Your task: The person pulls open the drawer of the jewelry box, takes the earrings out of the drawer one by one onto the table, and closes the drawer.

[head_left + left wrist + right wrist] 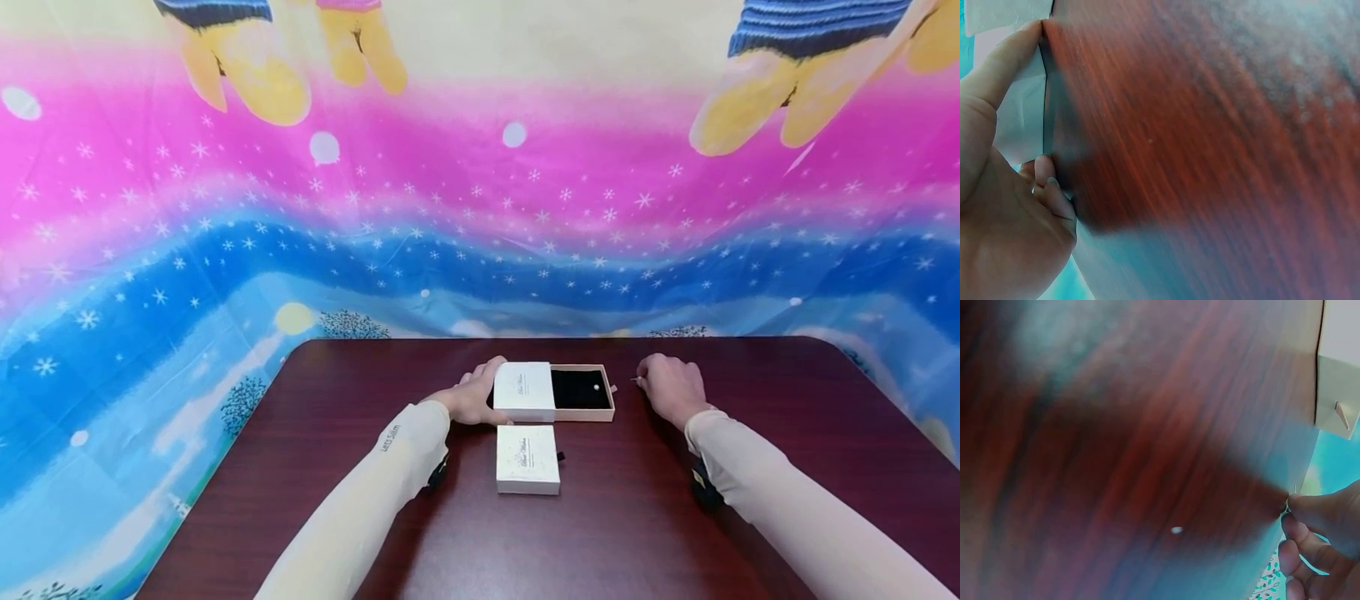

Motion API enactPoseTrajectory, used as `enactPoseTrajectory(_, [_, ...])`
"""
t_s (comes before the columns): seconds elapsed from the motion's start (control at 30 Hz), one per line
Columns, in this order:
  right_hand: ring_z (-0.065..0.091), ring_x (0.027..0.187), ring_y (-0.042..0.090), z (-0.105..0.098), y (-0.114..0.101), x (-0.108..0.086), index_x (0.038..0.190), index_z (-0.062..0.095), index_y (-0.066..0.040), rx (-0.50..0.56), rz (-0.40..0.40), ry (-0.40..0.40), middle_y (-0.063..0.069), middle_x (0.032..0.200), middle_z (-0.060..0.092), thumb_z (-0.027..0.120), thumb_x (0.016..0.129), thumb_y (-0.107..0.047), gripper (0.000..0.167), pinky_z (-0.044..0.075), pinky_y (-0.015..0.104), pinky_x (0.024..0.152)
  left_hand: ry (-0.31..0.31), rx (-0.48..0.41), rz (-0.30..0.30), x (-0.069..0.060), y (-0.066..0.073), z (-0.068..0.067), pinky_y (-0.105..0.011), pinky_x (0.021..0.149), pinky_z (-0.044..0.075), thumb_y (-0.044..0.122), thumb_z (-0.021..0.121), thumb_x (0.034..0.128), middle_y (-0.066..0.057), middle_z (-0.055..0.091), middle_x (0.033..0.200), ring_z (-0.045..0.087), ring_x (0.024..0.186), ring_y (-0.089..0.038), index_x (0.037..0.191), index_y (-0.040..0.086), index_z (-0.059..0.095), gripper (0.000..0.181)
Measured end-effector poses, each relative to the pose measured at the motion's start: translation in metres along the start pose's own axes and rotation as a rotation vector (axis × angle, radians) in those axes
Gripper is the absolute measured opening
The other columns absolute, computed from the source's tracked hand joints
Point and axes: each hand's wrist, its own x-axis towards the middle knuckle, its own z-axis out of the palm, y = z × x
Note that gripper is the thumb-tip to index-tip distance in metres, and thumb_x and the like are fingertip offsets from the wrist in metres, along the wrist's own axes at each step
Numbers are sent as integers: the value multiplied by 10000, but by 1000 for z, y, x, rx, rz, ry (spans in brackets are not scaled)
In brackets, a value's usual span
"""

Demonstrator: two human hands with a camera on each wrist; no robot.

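Observation:
My left hand [474,398] [1004,212] grips the left end of a white box sleeve [522,390], thumb on the near side and fingers on the far side. From the sleeve's right end a drawer is pulled partly out, its black pad [573,390] bearing a small pearly bead [596,387]. Right of the drawer, my right hand [672,389] [1338,509] pinches a small thin item [634,380] between thumb and index finger, low over the table. What it is cannot be told. The drawer's pull tab [1342,415] shows in the right wrist view.
A second white box [528,458], closed, with a dark tab [561,457] on its right side, lies just nearer than the first. Both are on a dark red wooden table [600,525]. Behind it hangs a colourful printed cloth [450,183].

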Motion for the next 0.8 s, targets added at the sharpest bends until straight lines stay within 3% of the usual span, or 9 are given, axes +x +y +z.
enactPoseTrajectory(0.17, [692, 813, 366, -1, 0, 0, 982, 761, -5, 1, 1, 3, 196, 935, 755, 664, 936, -83, 133, 490, 526, 695, 3, -1, 4, -2, 2, -1, -543, 1243, 154, 376, 782, 872, -152, 181, 1659, 218, 1498, -412, 1617, 149, 66, 1057])
enactPoseTrajectory(0.5, [696, 832, 375, 3, 2, -1, 994, 759, 5, 16, 0, 12, 204, 950, 755, 653, 941, -83, 147, 501, 535, 707, 0, 6, -14, 13, -13, 6, -521, 1234, 177, 408, 796, 849, -111, 167, 1669, 233, 1483, -382, 1623, 222, 17, 1114])
enactPoseTrajectory(0.8, [697, 821, 371, 1, 2, -2, 993, 765, 4, 9, -1, 8, 203, 953, 756, 664, 932, -85, 147, 505, 515, 679, 4, 14, -18, 15, -13, 6, -513, 1233, 195, 425, 804, 839, -97, 168, 1674, 234, 1494, -363, 1623, 237, 28, 1119])
